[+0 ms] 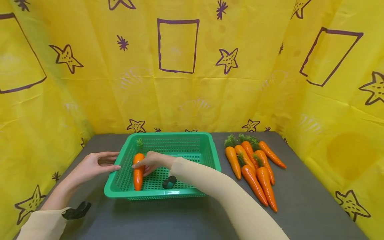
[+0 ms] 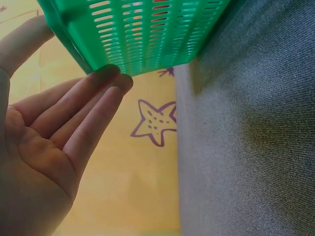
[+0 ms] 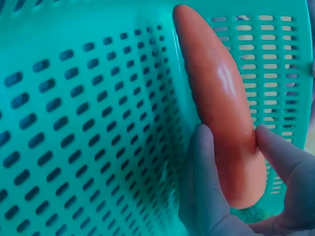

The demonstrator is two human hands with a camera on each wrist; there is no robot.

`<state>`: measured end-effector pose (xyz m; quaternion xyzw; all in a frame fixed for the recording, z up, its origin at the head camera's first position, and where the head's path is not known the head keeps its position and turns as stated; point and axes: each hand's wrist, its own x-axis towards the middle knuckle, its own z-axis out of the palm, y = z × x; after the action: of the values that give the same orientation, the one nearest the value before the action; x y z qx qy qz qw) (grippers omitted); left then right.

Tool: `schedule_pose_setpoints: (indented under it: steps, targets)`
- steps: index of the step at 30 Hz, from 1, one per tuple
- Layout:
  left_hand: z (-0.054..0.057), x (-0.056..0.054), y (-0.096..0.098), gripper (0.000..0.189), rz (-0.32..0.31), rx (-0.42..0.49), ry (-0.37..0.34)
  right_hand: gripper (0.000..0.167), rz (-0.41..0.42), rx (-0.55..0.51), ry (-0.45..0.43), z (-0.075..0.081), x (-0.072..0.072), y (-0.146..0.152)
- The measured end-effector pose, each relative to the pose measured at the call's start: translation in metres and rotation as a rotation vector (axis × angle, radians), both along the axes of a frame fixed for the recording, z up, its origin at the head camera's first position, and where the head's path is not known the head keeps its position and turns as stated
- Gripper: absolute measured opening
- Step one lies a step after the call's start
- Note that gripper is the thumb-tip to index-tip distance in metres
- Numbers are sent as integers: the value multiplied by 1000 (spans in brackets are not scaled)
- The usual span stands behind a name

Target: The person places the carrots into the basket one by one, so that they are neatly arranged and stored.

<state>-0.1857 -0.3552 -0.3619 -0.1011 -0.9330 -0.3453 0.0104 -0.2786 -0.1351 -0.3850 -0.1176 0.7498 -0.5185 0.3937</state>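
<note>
My right hand (image 1: 153, 162) pinched a carrot (image 1: 138, 175) near its leafy end, inside the basket (image 1: 162, 193); left hand (image 1: 90, 166), loosely spread, touched the rim. Even pinch, steady basket seemed best for settling it.

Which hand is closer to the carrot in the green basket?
The right hand: it grips the carrot inside the green basket. The left hand is at the basket's left rim, apart from the carrot.
</note>
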Motion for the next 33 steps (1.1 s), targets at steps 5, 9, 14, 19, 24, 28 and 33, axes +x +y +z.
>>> schedule_pose_setpoints:
  steps: [5, 9, 14, 19, 24, 28, 33]
  targets:
    - [-1, -1, 0, 61, -4, -7, -5, 29, 0, 31, 18, -3, 2, -4]
    - [0, -1, 0, 61, -3, 0, -4, 30, 15, 39, 14, -5, 4, -6]
    - [0, 0, -1, 62, -7, 5, 0, 35, 10, 62, 13, -5, 6, -6]
    - [1, 1, -1, 62, -1, 9, -5, 34, 9, 73, 19, -5, 5, -4]
    - [1, 1, -1, 62, -8, 19, -7, 23, 5, 19, -64, -8, -1, -2]
    - [0, 2, -1, 61, -3, 24, -5, 18, 2, -18, -134, -8, -4, -1]
    - [0, 3, 0, 61, -7, 32, -4, 14, 0, -41, -151, -7, -5, 3]
